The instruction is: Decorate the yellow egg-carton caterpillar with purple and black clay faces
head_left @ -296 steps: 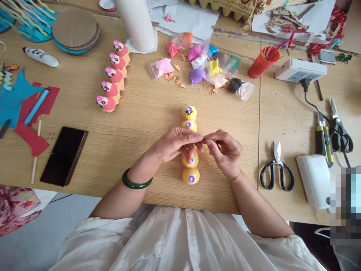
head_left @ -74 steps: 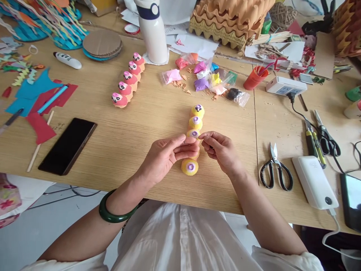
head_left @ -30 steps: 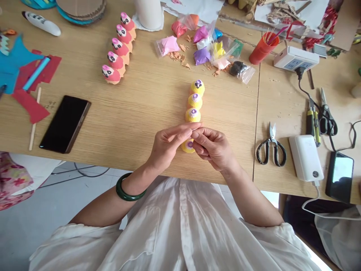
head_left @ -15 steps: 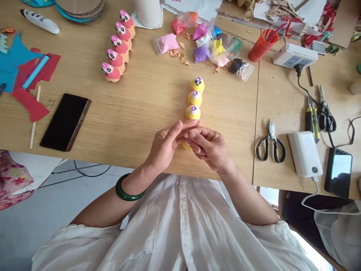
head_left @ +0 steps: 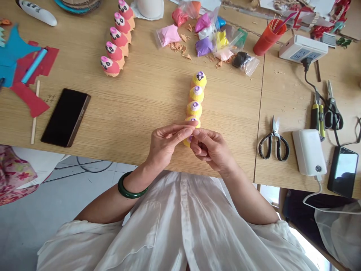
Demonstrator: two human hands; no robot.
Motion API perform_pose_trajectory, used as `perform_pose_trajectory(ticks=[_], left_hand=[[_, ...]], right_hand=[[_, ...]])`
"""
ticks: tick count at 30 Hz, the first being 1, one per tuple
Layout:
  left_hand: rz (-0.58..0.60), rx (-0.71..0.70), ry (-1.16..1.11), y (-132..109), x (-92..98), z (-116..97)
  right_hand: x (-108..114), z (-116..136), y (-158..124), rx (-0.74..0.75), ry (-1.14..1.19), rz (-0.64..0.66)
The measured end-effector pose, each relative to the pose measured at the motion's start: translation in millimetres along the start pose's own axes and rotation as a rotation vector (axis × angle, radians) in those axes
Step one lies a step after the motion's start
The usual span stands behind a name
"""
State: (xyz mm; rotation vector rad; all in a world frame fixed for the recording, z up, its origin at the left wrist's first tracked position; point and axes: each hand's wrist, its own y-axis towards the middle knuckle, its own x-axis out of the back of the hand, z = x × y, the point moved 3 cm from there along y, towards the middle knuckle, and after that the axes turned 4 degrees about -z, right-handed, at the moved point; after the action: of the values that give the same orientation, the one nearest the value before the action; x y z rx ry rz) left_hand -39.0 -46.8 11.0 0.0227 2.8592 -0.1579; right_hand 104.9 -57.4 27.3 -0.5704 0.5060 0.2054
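Note:
My left hand (head_left: 165, 145), with a dark green bangle (head_left: 132, 185) on the wrist, has its thumb and fingers pressed together. Its tips meet those of my right hand (head_left: 211, 148), which is closed in a pinch with the other fingers curled. Whatever lies between the fingertips is too small or hidden to make out. Just under and beyond the hands runs a row of yellow egg-shaped pieces (head_left: 194, 109) with pale patches and purple rings. The farthest one bears black face marks; the nearest are partly covered by my fingers.
A row of pink-faced pieces (head_left: 115, 51) stands at back left, near a dark phone (head_left: 66, 117). Bagged coloured clay (head_left: 204, 46) and a red cup (head_left: 269, 39) lie farther back. Right are scissors (head_left: 273, 141), a power bank (head_left: 309, 152) and a power strip (head_left: 303, 49).
My left thumb has come down against its fingers. The small dark sliver seen between the fingertips is now hidden. The view has shifted slightly.

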Motion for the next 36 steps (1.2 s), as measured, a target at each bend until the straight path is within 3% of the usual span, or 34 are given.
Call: perform_pose_trajectory(ticks=[12, 18, 24, 31, 36], left_hand=[[0.126, 0.019, 0.012, -3.7, -1.4, 6.1], [0.011, -0.073, 0.1, -5.1, -1.5, 1.1], [-0.064, -0.078, 0.021, -2.1, 0.8, 0.3], [0.047, -0.105, 0.019, -5.0, -2.8, -1.8], [0.076, -0.095, 0.01, -5.3, -3.4, -0.5]], right_hand=[[1.3, -1.2, 2.9, 0.046, 0.065, -0.015], [1.5, -2.0, 1.7, 0.036, 0.013, -0.04], [1.0, -0.4, -2.8, 0.02, -0.015, -0.057], [-4.1, 0.2, -4.2, 0.014, 0.052, 0.013], [-3.5, -0.3, -1.6, 0.018, 0.09, -0.005]])
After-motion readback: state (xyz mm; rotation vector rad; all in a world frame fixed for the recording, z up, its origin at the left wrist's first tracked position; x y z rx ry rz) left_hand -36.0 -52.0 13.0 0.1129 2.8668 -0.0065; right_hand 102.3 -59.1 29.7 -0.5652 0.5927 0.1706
